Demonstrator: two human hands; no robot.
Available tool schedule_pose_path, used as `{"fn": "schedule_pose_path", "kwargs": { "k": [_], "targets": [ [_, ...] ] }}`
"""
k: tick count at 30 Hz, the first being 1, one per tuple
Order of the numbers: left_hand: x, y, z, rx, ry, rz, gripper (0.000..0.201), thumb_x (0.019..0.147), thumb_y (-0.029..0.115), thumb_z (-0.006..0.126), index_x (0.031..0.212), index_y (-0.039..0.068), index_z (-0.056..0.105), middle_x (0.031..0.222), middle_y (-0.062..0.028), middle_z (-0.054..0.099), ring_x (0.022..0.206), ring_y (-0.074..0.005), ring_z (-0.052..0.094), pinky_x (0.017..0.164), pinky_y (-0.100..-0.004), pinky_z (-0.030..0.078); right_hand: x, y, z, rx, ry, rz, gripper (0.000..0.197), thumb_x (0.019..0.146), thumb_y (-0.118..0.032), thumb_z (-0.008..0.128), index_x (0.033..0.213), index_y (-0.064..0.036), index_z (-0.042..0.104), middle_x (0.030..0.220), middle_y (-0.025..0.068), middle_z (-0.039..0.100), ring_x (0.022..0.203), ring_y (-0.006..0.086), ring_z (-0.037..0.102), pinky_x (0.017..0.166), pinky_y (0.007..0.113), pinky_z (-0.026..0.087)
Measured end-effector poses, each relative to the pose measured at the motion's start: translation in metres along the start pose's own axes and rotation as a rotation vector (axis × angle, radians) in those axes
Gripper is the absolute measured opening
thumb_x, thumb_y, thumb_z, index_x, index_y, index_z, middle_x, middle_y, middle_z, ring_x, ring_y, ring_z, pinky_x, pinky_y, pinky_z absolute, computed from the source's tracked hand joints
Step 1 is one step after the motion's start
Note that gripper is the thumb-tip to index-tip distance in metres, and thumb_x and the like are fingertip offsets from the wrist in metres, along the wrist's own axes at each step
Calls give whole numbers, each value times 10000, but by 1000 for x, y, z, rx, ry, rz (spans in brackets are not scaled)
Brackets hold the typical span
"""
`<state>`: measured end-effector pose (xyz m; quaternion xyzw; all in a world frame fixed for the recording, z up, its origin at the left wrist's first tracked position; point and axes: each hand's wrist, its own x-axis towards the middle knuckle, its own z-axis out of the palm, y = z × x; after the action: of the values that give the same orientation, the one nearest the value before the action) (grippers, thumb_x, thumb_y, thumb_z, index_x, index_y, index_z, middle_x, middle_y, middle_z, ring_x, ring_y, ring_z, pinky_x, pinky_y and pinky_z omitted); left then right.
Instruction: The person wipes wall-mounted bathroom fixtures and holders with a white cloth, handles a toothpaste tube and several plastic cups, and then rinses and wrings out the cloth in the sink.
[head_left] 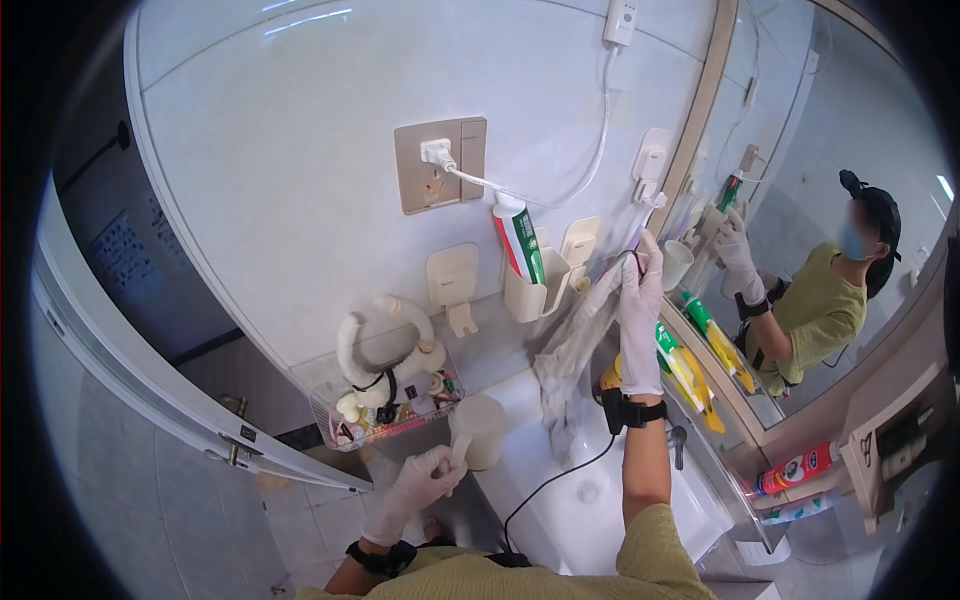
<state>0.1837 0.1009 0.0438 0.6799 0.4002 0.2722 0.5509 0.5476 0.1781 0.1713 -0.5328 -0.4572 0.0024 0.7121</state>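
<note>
My left hand, in a white glove, is closed round the handle of a white mug over the sink's left edge. My right hand, also gloved, is raised by the wall beside the mirror. Its fingertips are pinched together near a thin dark loop and a small purple piece; what they grip is too small to make out. A grey towel hangs just left of this hand, down into the white sink. Further left, a toothpaste tube stands tilted in a white wall holder.
A wire basket with small toiletries hangs at the left. The mirror fills the right side. Below it lie a green-and-yellow tube and a red can. A white cable runs from the socket.
</note>
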Motion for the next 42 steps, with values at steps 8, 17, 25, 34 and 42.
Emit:
{"fn": "schedule_pose_path", "kwargs": {
  "k": [8, 17, 25, 34, 42],
  "targets": [
    [3, 9, 3, 29, -49, 7, 198, 829, 193, 692, 771, 58, 559, 554, 39, 495, 479, -37, 501, 439, -221, 398, 15, 6, -34, -288, -61, 138, 189, 873, -177, 501, 895, -20, 603, 796, 50, 597, 715, 175, 566, 678, 299, 446],
    [1, 6, 0, 75, -54, 9, 139, 848, 164, 657, 813, 71, 560, 541, 24, 509, 483, -46, 517, 469, -232, 431, 6, 5, -49, 983, -134, 844, 325, 854, -229, 465, 1054, 2, 576, 1000, 119, 641, 923, 252, 626, 836, 334, 507],
    [3, 7, 3, 36, -67, 19, 170, 820, 176, 692, 785, 60, 572, 546, 36, 511, 475, -40, 503, 450, -215, 384, 29, 7, -11, 336, -85, 286, 300, 917, -239, 478, 1078, -3, 570, 1031, 97, 625, 938, 165, 593, 843, 297, 477],
    [5, -3, 1, -34, -51, -27, 161, 828, 167, 685, 795, 56, 574, 548, 37, 512, 480, -40, 510, 440, -220, 384, 27, 22, 36, -336, -129, -166, 229, 790, -163, 676, 950, -19, 601, 947, 136, 578, 847, 251, 550, 759, 347, 451],
    [12, 6, 7, 43, -41, 44, 171, 828, 154, 685, 772, 49, 562, 547, 35, 508, 474, -43, 514, 439, -222, 395, 38, 15, 35, -511, -161, -475, 129, 760, -78, 643, 885, -45, 629, 863, 125, 610, 779, 324, 573, 688, 395, 469]
  ]
}}
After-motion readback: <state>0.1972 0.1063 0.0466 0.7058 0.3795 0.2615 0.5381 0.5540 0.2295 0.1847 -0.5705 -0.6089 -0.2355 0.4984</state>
